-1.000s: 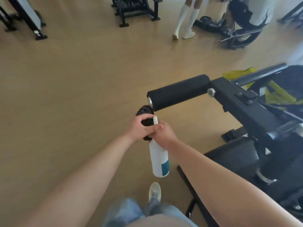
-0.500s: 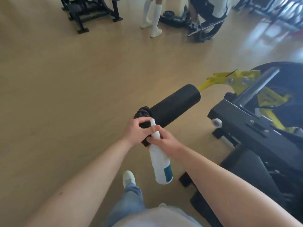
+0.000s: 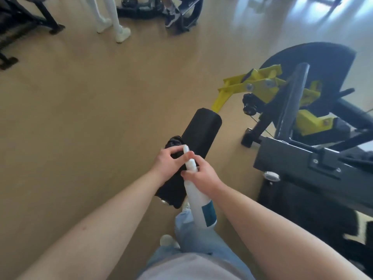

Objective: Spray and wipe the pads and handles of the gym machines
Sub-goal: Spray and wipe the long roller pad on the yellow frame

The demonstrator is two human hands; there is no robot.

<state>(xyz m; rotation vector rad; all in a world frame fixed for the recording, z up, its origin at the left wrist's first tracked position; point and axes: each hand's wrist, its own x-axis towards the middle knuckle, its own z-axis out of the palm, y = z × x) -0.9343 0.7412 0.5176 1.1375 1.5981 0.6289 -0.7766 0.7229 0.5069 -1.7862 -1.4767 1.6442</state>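
Note:
A black foam roller pad (image 3: 201, 132) on a gym machine (image 3: 298, 158) points away from me at the centre. My left hand (image 3: 168, 162) holds a bunched black cloth (image 3: 173, 141) against the near part of the pad. My right hand (image 3: 201, 176) grips the neck of a white spray bottle (image 3: 198, 201) with a teal label, which hangs down beside the pad. The two hands touch at the bottle's top.
The machine's black frame and yellow lever (image 3: 262, 83) stand to the right. At the far end, a person's legs in white socks (image 3: 113, 19) and another seated person (image 3: 173, 15) are by dark equipment. A black bench frame (image 3: 24, 23) stands top left. Tan floor spreads left.
My view has swung round the machine, so the roller pad now points away from me instead of across. Both hands stay together on cloth and bottle, now over the pad.

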